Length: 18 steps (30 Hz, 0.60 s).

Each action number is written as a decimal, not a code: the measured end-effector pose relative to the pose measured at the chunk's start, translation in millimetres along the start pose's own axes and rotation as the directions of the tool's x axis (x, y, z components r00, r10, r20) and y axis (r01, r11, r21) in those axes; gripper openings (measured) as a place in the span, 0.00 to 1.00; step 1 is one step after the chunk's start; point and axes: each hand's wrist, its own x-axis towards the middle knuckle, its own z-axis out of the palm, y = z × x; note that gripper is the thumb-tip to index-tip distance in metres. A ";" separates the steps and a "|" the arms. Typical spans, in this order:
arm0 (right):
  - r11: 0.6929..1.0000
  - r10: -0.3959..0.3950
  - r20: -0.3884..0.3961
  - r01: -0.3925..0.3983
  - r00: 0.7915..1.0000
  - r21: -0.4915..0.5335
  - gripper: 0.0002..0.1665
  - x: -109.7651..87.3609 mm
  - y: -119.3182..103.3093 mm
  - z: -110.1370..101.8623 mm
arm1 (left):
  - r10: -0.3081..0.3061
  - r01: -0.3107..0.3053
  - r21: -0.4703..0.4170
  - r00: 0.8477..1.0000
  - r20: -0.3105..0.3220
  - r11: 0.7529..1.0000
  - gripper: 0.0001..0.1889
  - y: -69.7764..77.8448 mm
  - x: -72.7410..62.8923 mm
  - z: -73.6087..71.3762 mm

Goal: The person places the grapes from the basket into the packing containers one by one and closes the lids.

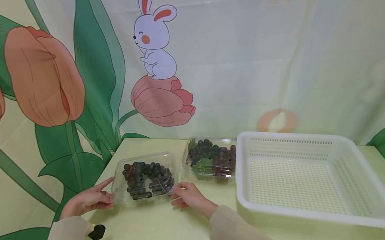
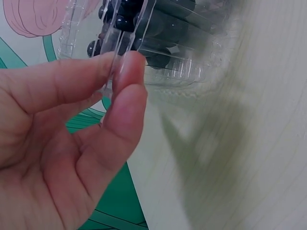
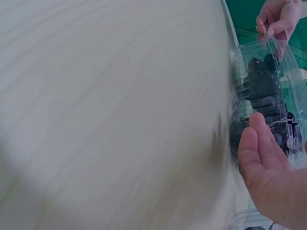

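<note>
A clear plastic clamshell box of dark grapes (image 1: pixel 149 179) is on the left part of the table, its lid over the fruit. My left hand (image 1: pixel 90 200) pinches the rim at the box's left side; the left wrist view shows thumb and forefinger meeting on the thin plastic edge (image 2: pixel 113 67). At the front right corner, my right hand (image 1: pixel 192 198) holds the rim between thumb and forefinger. Its other fingers (image 3: pixel 259 148) extend beside the box in the right wrist view, where the thumb is mostly out of frame.
A second clear box of grapes (image 1: pixel 210 158) stands behind and to the right. Next to it is a large white perforated plastic basket (image 1: pixel 314 210), filling the right side of the pale table (image 1: pixel 187 227). A printed cloth (image 1: pixel 233 64) hangs behind the table.
</note>
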 end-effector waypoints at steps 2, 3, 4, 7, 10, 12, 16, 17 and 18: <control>1.000 -0.007 -0.016 0.007 1.000 0.008 0.20 1.9 0.4 2.1 | 0.003 -0.003 -0.011 1.000 0.004 1.000 0.47 -0.3 -0.1 0.0; 1.000 -0.013 -0.024 0.013 1.000 0.012 0.20 2.6 0.5 3.3 | 0.002 -0.002 -0.017 1.000 0.003 1.000 0.48 -0.3 -0.1 0.0; 1.000 -0.017 -0.031 0.018 0.999 0.017 0.20 3.0 0.3 4.3 | -0.001 0.001 -0.025 1.000 0.001 1.000 0.48 -0.4 -0.1 0.0; 0.999 -0.023 -0.055 0.025 0.998 0.029 0.17 4.1 -0.7 7.4 | -0.003 0.003 -0.032 1.000 -0.002 0.999 0.48 -0.8 0.4 -0.3; 0.999 -0.018 -0.081 0.021 0.997 0.040 0.13 4.8 -2.2 10.3 | -0.005 0.005 -0.034 1.000 -0.008 0.999 0.48 -1.2 0.5 -0.1; 0.999 -0.013 -0.093 0.017 0.996 0.048 0.11 6.6 -2.5 11.8 | -0.008 0.007 -0.034 1.000 -0.008 0.999 0.48 -1.5 0.5 -0.4; 0.998 -0.013 -0.105 0.020 0.994 0.061 0.07 10.5 -1.5 14.0 | -0.012 0.012 -0.032 1.000 -0.006 0.999 0.48 -1.8 -0.3 -0.4; 0.997 -0.013 -0.106 0.020 0.994 0.068 0.06 11.5 -1.3 14.2 | -0.014 0.013 -0.031 1.000 -0.007 0.999 0.48 -1.9 -0.1 -0.4; 0.997 -0.016 -0.107 0.024 0.994 0.073 0.05 12.2 -1.2 14.4 | -0.012 0.012 -0.029 1.000 -0.007 0.999 0.48 -1.8 -0.3 -0.3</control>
